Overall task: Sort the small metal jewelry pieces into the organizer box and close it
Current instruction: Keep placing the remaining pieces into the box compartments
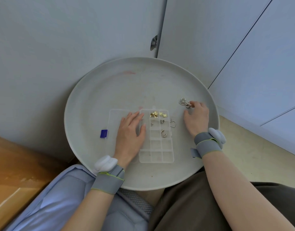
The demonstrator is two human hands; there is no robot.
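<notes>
tray's (pixel 93 100) far half open, walls (pixel 76 30) behind

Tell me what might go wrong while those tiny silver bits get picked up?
The silver pieces by the right hand lie clustered, so lifting one might drag others. A wire heart lies outside the organizer box, easily missed. The left hand resting on the box could tip it.

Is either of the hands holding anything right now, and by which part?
Right hand seems to pinch a small silver piece between thumb and fingertip; exact grip spot too small to tell. Left hand only rests flat on the organizer box.
</notes>
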